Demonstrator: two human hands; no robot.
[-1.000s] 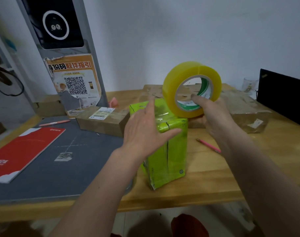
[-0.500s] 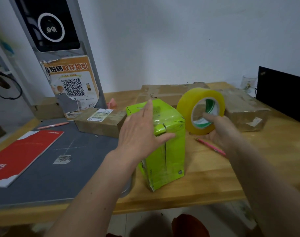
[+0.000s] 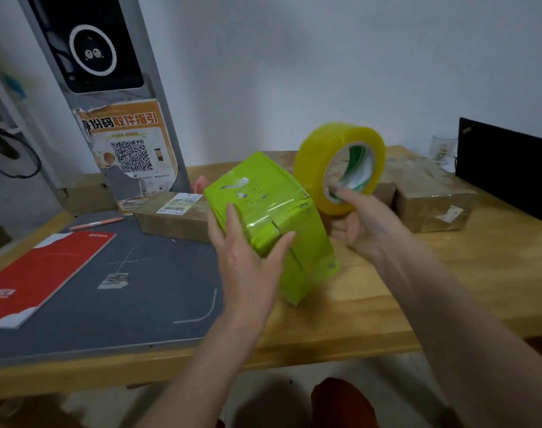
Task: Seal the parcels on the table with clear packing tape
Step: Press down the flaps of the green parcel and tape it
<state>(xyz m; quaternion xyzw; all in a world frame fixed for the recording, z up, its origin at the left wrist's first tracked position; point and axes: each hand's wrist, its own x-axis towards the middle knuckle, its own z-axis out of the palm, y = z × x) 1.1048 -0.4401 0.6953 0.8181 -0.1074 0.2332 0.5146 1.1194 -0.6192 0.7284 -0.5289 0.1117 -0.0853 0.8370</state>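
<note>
The left hand [image 3: 245, 251] holds the green parcel [image 3: 273, 217] near the middle of the wooden counter [image 3: 449, 291], fingers spread along its left face and thumb on the near face; the parcel is tilted, its lower end toward the counter's front. The right hand [image 3: 365, 223] grips the yellow tape roll [image 3: 337, 168] just right of the parcel, a finger hooked inside the core. Brown boxes [image 3: 430, 199] lie behind, a smaller labelled box [image 3: 174, 217] to the left beside a grey mat [image 3: 109, 291].

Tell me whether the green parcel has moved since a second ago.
Yes. The green parcel stood upright on the table; now it tilts, its top tipped left toward the grey mat, held by the left hand.
</note>
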